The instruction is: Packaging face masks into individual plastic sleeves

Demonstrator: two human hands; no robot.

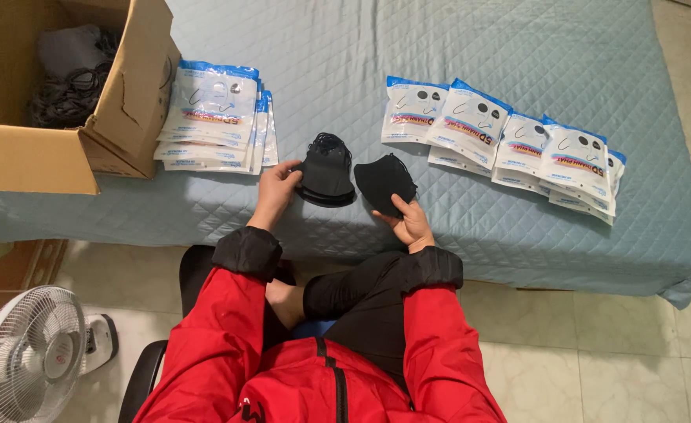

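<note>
Across the quilted blue bed cover point(455, 47) you are working, with a cardboard box point(63, 149) sitting at its left corner, a stack of white packets point(212, 117) lying beside it and a row of packets point(510, 141) fanning out to the right. Your left hand point(276, 188) is gripping the pile of black masks point(326, 172), while your right hand point(408, 223) is holding a single black mask point(383, 180) just beside it.

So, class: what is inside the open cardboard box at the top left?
Inside the cardboard box lies a dark heap of black masks with tangled ear loops. The front wall and flap hide the box's floor and whatever lies deeper.
</note>
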